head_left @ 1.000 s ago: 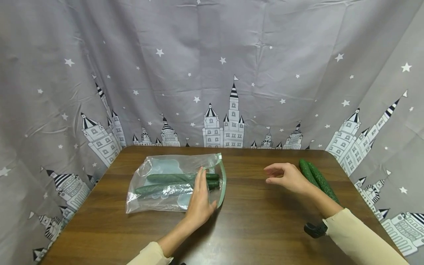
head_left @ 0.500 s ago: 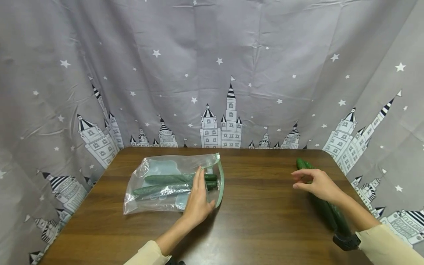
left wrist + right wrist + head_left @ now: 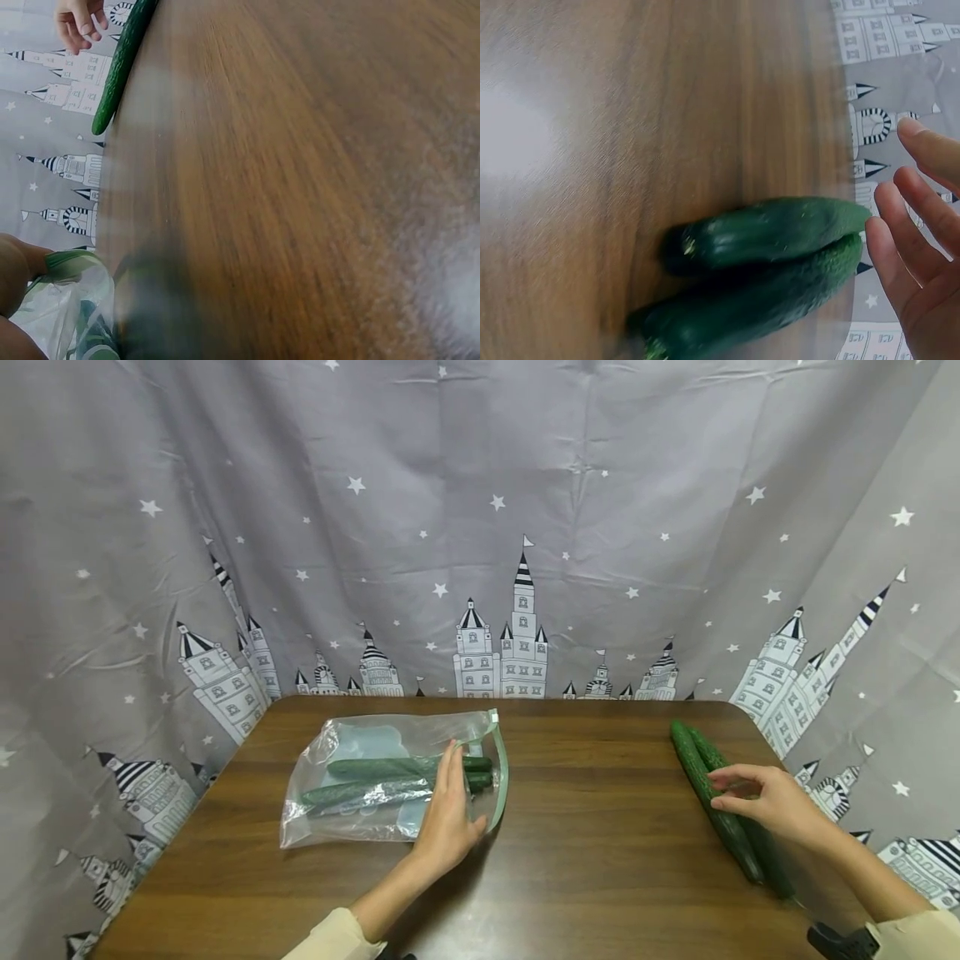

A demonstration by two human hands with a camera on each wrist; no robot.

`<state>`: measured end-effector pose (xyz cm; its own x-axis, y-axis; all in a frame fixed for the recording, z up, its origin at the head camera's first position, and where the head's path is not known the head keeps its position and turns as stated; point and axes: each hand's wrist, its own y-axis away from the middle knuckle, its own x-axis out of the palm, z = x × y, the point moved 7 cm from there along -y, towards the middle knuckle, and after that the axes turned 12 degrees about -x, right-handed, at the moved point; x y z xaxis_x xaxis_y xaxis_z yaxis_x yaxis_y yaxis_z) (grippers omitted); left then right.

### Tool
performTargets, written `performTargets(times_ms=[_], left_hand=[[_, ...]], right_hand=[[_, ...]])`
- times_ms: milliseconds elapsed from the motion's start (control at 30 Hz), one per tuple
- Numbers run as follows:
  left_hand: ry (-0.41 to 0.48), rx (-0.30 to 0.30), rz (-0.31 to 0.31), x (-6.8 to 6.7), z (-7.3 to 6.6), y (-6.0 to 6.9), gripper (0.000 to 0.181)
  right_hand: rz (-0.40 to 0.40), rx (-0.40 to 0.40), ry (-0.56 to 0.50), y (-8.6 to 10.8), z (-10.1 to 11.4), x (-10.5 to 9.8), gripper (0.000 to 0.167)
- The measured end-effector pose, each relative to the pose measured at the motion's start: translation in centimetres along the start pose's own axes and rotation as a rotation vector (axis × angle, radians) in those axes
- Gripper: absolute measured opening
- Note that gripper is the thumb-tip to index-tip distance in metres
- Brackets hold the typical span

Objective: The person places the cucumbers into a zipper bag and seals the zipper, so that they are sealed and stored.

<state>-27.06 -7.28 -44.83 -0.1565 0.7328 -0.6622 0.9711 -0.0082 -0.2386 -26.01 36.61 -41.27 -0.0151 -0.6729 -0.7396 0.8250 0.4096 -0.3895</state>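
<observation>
Two cucumbers (image 3: 375, 767) lie side by side inside a clear plastic zip bag (image 3: 311, 818) with a green-edged mouth, in the head view. My left hand (image 3: 447, 827) rests on the bag near that mouth, fingers straight and thumb apart beside the green edge. At the right, two more cucumbers (image 3: 697, 768) lie together on the table. Just above them is my right hand (image 3: 768, 802), its fingers loosely bent with a gap to the thumb. The right wrist view shows this hand (image 3: 922, 247) holding nothing, its fingertips near the far ends of the cucumbers (image 3: 772, 232).
The brown wooden table (image 3: 585, 827) reaches back to a grey curtain (image 3: 480, 527) printed with castles and stars. Bare wood separates the bag from the right-hand cucumbers. A black wrist strap (image 3: 843, 941) sits below the right sleeve.
My right hand has moved right and toward me, passing over the pair of cucumbers, which lies in the same place. My left hand and the bag have stayed put.
</observation>
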Motion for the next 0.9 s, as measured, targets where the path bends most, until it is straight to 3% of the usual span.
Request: performTargets(times_ms=[267,433,600,767,900], left_hand=[[0.015,-0.009,0.006,-0.1,0.1,0.2,0.122],[0.018,0.007,0.0,-0.1,0.0,0.2,0.122],[0.019,0.009,0.01,0.3,-0.2,0.0,0.122],[0.023,0.011,0.018,0.5,-0.2,0.0,0.122],[0.021,0.004,0.003,0.2,0.1,0.2,0.122]], right_hand=[[0.011,0.034,-0.022,1.5,-0.6,-0.1,0.031],[0.03,0.051,0.018,2.6,-1.0,0.1,0.033],[0.04,0.044,0.182,4.1,-1.9,0.5,0.043],[0.029,-0.042,0.394,4.5,-2.0,1.2,0.061],[0.056,-0.113,0.479,4.1,-1.4,2.3,0.075]])
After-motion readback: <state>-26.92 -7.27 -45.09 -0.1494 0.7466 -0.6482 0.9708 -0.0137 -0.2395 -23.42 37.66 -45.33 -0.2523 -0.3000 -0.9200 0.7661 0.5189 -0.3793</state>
